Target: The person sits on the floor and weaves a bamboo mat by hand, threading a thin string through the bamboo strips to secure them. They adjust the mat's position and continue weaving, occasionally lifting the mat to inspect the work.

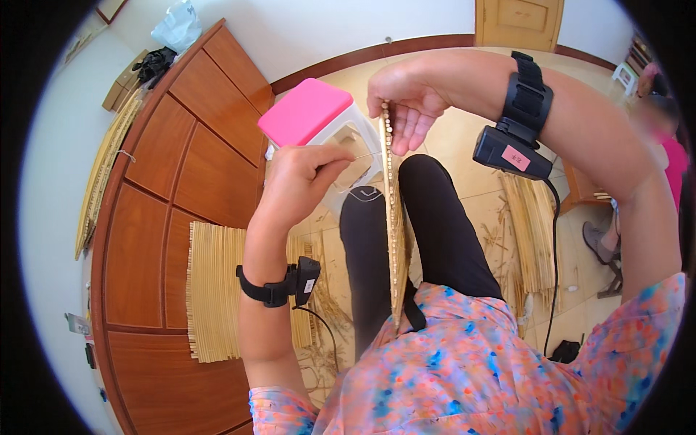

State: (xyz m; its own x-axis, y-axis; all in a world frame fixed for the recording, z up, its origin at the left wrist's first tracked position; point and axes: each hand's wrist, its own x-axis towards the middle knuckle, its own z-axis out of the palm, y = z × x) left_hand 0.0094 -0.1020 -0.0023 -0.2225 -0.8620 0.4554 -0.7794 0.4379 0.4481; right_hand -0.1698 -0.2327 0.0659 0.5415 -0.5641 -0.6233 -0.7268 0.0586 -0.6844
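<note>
A stalk mat [394, 217] stands on edge between my knees, its row of pale cut ends facing up. My right hand [412, 109] grips its far end, fingers along the right face; the thumb is mostly hidden. On the left side, my left hand [312, 177] is closed in a pinch on a thin pale thread [368, 155], which runs to the mat's edge. Whether a needle is in the pinch is too small to tell. Below that hand, a loose loop of white thread hangs over my left knee.
A white stool with a pink top [308, 109] stands just ahead. Left, another stalk mat [217, 290] lies by a wooden cabinet [145, 254]. Loose stalks [533, 232] and scraps cover the floor at right. Another person [670, 159] sits at far right. Cables hang from both wrist devices.
</note>
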